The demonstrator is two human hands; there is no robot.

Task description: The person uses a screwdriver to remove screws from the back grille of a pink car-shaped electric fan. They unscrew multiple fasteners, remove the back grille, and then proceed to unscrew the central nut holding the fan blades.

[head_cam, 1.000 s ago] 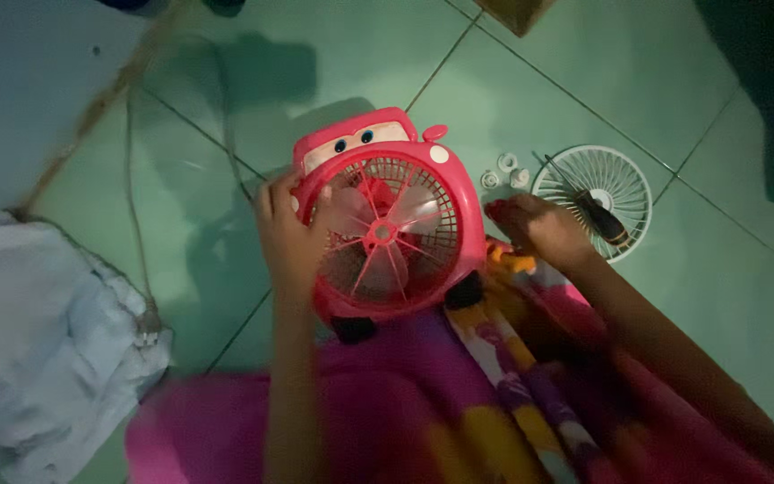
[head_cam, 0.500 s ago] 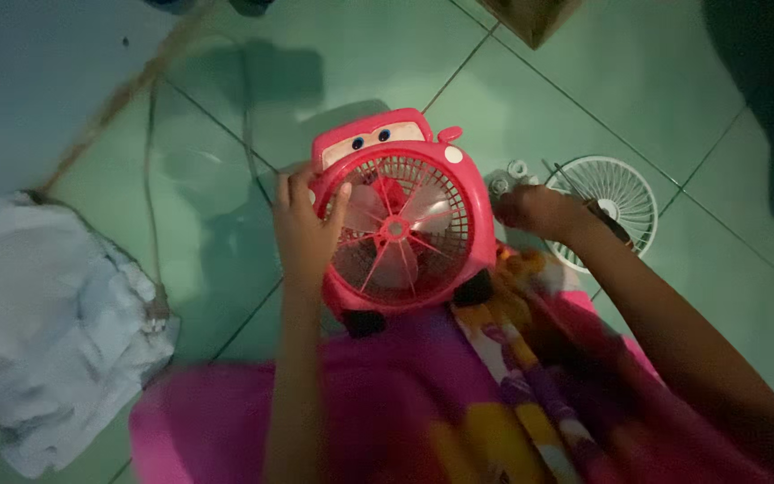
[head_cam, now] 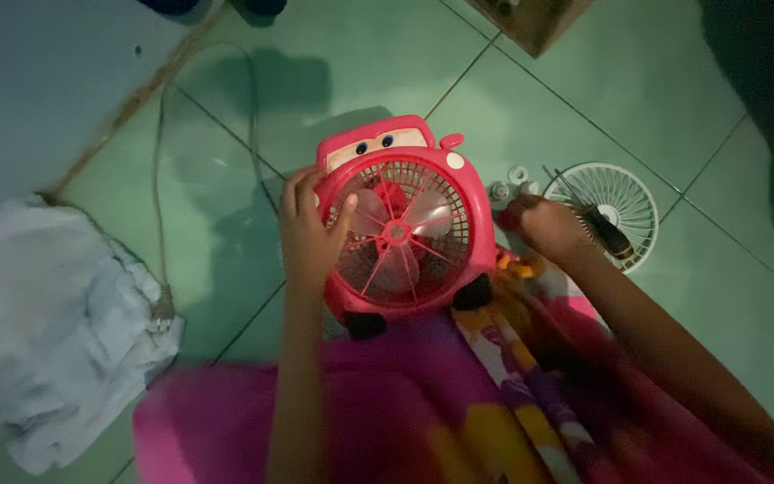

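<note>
Dim green tiled floor [head_cam: 584, 90]; pink fan [head_cam: 400, 224] at centre.
Left hand [head_cam: 311, 235] grasps the fan's 9 o'clock rim. Right hand [head_cam: 544, 224], at 3 o'clock beside white grille [head_cam: 629, 193], grip indeterminate. Cardboard box [head_cam: 535, 18] cropped at 12 o'clock.

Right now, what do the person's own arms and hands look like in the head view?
Both forearms are bare, with no sleeves reaching them. The left hand and the right hand are bare too: no gloves, and no rings, watch or bracelet that I can make out in this dim light. Below the arms shows bright pink clothing with a multicoloured patterned panel.
</note>
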